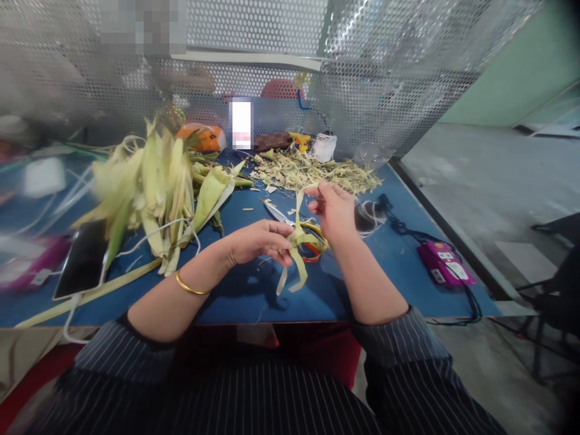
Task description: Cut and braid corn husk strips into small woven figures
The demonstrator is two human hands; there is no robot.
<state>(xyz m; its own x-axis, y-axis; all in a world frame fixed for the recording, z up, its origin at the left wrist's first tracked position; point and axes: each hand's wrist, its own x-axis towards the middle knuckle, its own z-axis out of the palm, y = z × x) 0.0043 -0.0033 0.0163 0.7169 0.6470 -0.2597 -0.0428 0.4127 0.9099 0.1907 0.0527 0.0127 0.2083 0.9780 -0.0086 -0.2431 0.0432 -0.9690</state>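
Above the front of the blue table, my left hand [267,237] pinches a small pale-green piece of folded corn husk strips [299,238] between thumb and fingers, with loose ends hanging below. My right hand [333,205] is closed on the upper end of one strip, which stretches up from the folded part to its fingertips. Behind and beneath the husk piece lies a pair of scissors [277,212], blades toward the back left, its yellow and orange handles partly hidden by the strips. A gold bangle [193,285] circles my left wrist.
Corn husks [156,175] are heaped at left beside a phone [84,260] with a white cable. Husk scraps [312,172] cover the back. A string coil [369,217] and magenta power box [446,263] lie at right. Perforated metal panels [267,30] rise behind the table.
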